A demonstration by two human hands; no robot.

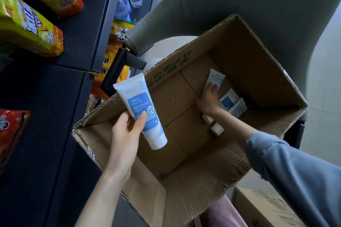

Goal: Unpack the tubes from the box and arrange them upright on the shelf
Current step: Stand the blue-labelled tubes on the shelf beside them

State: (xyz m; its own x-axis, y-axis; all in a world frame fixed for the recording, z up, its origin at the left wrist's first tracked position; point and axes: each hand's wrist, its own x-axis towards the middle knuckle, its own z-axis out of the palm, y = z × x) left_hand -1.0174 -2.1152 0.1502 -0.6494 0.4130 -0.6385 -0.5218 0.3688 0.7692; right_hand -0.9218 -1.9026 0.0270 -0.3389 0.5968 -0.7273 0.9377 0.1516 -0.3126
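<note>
The left hand (125, 134) holds a white plastic tube with a blue label (140, 110), thumb and fingers curled round its lower half, above the near-left rim of the open brown cardboard box (258, 57). The right hand (210, 99) reaches to the box floor, fingers laid on a second white tube (215, 78); whether they grip it cannot be told. More tubes (232, 105) lie just beside it. The dark shelf (55, 97) stands left.
</note>
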